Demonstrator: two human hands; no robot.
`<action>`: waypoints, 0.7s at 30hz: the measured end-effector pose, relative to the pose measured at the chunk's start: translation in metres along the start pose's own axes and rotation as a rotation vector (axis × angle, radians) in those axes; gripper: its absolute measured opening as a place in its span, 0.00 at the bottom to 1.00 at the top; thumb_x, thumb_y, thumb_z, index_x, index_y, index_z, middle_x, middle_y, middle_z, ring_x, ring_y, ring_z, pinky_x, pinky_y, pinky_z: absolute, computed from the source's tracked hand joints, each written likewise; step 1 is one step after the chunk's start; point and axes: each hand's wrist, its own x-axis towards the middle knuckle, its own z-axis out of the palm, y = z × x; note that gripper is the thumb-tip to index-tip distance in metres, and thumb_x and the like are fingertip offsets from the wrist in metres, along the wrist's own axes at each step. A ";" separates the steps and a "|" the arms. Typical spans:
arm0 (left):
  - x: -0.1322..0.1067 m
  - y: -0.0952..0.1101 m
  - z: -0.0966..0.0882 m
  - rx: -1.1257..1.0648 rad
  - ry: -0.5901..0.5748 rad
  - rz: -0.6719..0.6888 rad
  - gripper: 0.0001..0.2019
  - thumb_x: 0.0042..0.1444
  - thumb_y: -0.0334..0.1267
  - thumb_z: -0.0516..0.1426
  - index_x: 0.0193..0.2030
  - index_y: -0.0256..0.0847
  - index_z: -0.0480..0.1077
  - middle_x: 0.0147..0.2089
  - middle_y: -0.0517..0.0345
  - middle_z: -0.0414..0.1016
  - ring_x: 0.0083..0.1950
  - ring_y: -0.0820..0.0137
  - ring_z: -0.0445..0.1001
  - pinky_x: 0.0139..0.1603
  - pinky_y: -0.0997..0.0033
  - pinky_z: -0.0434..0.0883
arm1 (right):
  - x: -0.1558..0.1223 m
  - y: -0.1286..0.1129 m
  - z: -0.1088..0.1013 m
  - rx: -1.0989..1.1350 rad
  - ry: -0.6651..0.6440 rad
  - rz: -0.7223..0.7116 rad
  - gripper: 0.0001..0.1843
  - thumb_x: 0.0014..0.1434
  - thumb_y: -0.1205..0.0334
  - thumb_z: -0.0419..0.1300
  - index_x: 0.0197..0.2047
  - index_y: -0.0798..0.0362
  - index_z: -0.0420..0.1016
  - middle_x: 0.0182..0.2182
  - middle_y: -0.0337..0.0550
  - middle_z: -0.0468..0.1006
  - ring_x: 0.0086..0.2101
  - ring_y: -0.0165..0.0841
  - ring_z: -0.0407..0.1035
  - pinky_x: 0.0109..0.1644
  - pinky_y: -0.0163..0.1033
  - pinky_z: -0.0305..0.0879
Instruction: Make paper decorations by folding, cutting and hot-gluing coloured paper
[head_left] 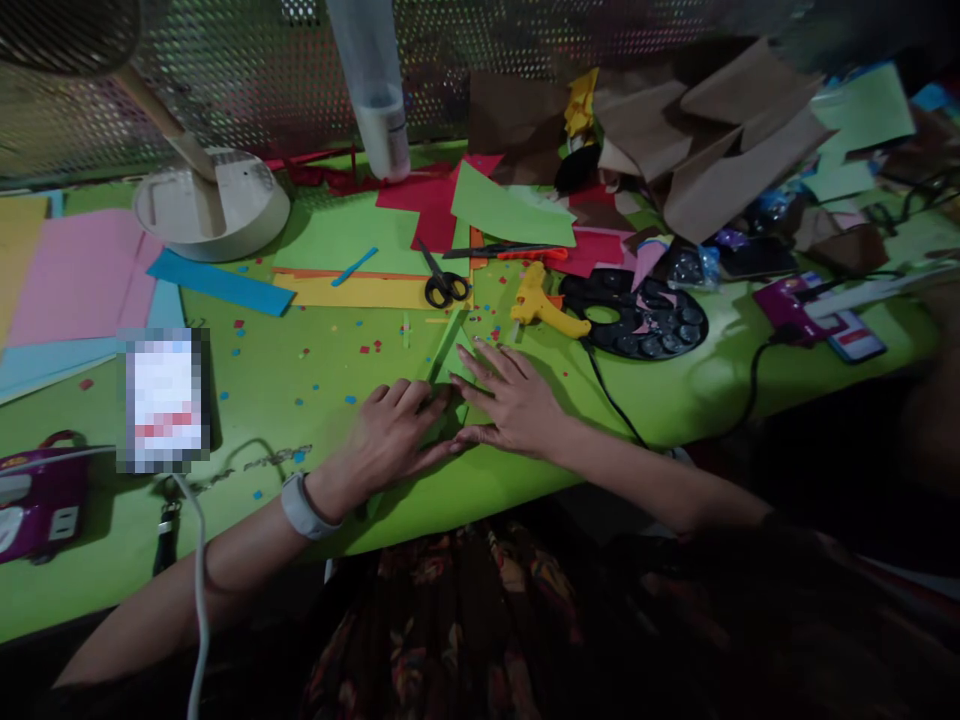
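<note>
A small piece of green paper (448, 352) lies on the table in front of me, partly hidden under my hands. My left hand (394, 425) has its fingers curled at the paper's left edge and wears a pale wristband (301, 508). From the other side my right hand (519, 402) lies over the paper, fingers stretched out and spread, pressing it down. The two thumbs nearly meet at the near edge. Just beyond are scissors with black handles (445, 288) and a yellow glue gun (551, 302).
A black paint palette (637, 312) lies right of the glue gun, whose cord trails to the table edge. Coloured sheets (352, 238) and brown paper (720, 140) cover the back. At left are a phone (165, 400), a white-based fan (214, 205) and a purple power strip (56, 500).
</note>
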 end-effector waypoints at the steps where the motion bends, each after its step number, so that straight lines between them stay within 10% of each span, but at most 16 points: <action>1: 0.000 0.000 0.000 0.007 -0.004 -0.001 0.32 0.64 0.62 0.47 0.60 0.39 0.69 0.44 0.45 0.72 0.42 0.59 0.71 0.37 0.60 0.67 | -0.002 0.001 0.001 -0.001 0.006 0.002 0.38 0.63 0.35 0.53 0.65 0.54 0.68 0.69 0.56 0.57 0.69 0.53 0.47 0.69 0.61 0.49; 21: -0.002 0.001 -0.004 0.038 -0.029 -0.004 0.29 0.64 0.61 0.48 0.60 0.41 0.69 0.45 0.45 0.73 0.44 0.58 0.72 0.41 0.58 0.67 | -0.006 0.008 0.005 -0.044 0.039 0.014 0.32 0.64 0.38 0.53 0.63 0.49 0.71 0.65 0.52 0.66 0.68 0.49 0.51 0.68 0.59 0.52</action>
